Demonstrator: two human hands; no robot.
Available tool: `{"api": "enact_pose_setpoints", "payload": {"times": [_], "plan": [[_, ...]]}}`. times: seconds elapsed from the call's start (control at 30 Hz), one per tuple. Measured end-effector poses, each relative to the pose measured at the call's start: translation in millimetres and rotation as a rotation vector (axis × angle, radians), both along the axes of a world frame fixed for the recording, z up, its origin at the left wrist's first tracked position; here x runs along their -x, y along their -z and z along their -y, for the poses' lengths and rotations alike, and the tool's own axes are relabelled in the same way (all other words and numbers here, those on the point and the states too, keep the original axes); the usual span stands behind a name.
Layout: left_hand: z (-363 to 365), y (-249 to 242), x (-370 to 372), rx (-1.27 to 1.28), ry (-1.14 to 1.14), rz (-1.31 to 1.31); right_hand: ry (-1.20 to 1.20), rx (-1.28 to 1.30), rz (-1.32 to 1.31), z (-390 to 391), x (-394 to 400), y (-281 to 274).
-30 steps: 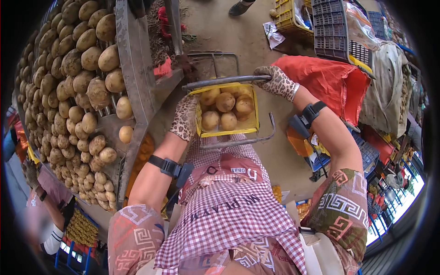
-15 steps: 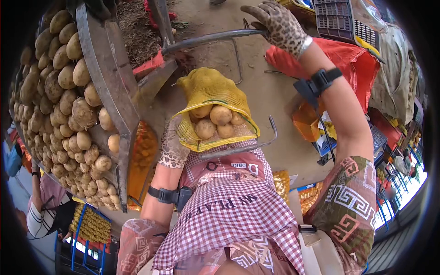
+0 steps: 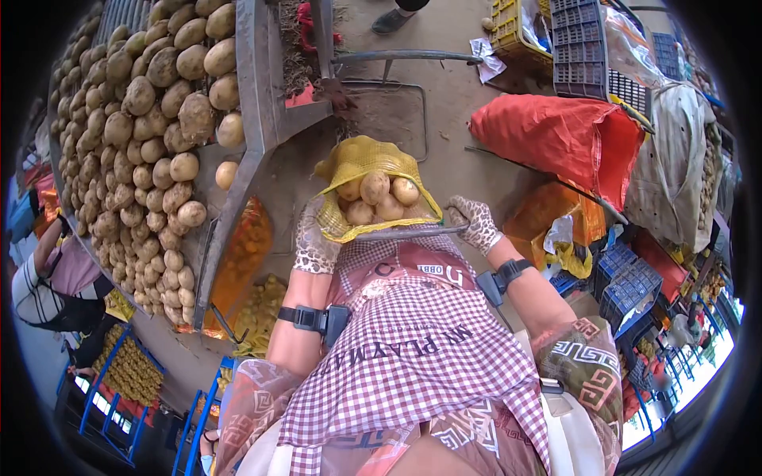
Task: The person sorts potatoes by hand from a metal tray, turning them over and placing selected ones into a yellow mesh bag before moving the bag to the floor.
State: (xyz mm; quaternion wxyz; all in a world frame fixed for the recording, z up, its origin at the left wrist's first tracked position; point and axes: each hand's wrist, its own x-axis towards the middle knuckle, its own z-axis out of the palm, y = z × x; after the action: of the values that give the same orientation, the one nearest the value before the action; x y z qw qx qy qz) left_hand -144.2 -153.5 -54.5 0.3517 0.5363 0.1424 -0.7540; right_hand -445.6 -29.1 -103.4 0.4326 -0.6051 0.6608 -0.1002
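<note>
An open yellow mesh bag (image 3: 359, 153) with several potatoes (image 3: 375, 188) in it lies before my apron, its mouth facing me. My left hand (image 3: 316, 239), in a leopard-print glove, is closed on the mouth's left edge; some fingers are hidden by the mesh. A metal bar (image 3: 409, 232) runs along the near rim of the mouth. Around the right end of this bar, my right hand (image 3: 476, 225) is closed, just beside the bag's right corner.
To the left, a metal-edged sorting table (image 3: 250, 95) bears a heap of potatoes (image 3: 135, 151). A red sack (image 3: 548, 131), an orange crate (image 3: 548, 208) and plastic crates (image 3: 583, 47) stand on the right. Ahead is a curved metal rail (image 3: 405, 55); a person's shoe (image 3: 390, 21) shows beyond.
My right hand has come down from the upper metal rail to the near bar by the bag's mouth. My left hand still holds the bag. The view has shifted, and a shoe appears ahead.
</note>
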Motion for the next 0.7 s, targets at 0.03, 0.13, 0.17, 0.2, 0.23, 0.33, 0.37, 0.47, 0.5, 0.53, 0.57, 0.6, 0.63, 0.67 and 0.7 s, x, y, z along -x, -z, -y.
{"api": "enact_pose_setpoints", "payload": {"times": [0.03,0.13,0.17,0.2,0.23,0.33,0.37,0.47,0.5,0.53,0.57,0.6,0.63,0.67,0.7], "plan": [[3.7,-1.1,2.5,0.023,-0.012,0.008,0.035,-0.146,0.091,-4.8,0.5,10.1],[-1.4,-2.6,-2.7,0.021,0.055,0.116,0.096,-0.648,0.324,3.8,-2.0,-17.2],[-0.9,-1.7,-5.7,0.027,0.046,0.117,0.116,-0.995,0.457,15.7,3.0,-37.4],[-0.1,-1.2,-9.9,0.065,0.033,0.052,0.329,-1.226,0.676,14.4,8.3,-54.3],[-0.7,0.0,-12.5,0.1,0.024,-0.012,0.321,-1.226,0.677,7.8,11.7,-54.3],[-6.0,8.2,-6.4,0.174,-0.006,0.084,0.463,-1.282,0.632,11.8,-2.4,-62.3],[-5.1,8.7,-1.1,0.178,-0.034,0.129,0.465,-1.273,0.635,10.5,-1.8,-62.0],[-7.4,29.1,-24.6,0.16,-0.153,0.075,0.474,-1.196,0.67,2.1,0.8,-61.7],[-10.4,28.9,-36.3,0.117,-0.202,0.085,0.462,-1.205,0.672,-1.0,1.8,-62.1],[-14.3,35.7,-56.4,0.125,-0.22,0.11,0.462,-1.19,0.68,-0.5,-4.7,-58.3],[-19.7,35.4,-62.7,0.139,-0.222,0.119,0.46,-1.173,0.694,1.0,-3.8,-55.8],[-26.4,33.3,-69.8,0.164,-0.241,0.163,0.479,-1.197,0.684,0.9,-5.4,-52.7],[-36.2,33.3,-74.5,0.178,-0.261,0.203,0.471,-1.194,0.683,0.9,-4.6,-51.7],[-45.0,31.3,-72.8,0.207,-0.291,0.284,0.461,-1.181,0.668,4.5,-5.9,-56.6],[-52.0,29.7,-74.7,0.212,-0.316,0.288,0.433,-1.171,0.642,8.2,-7.5,-60.4]]}}
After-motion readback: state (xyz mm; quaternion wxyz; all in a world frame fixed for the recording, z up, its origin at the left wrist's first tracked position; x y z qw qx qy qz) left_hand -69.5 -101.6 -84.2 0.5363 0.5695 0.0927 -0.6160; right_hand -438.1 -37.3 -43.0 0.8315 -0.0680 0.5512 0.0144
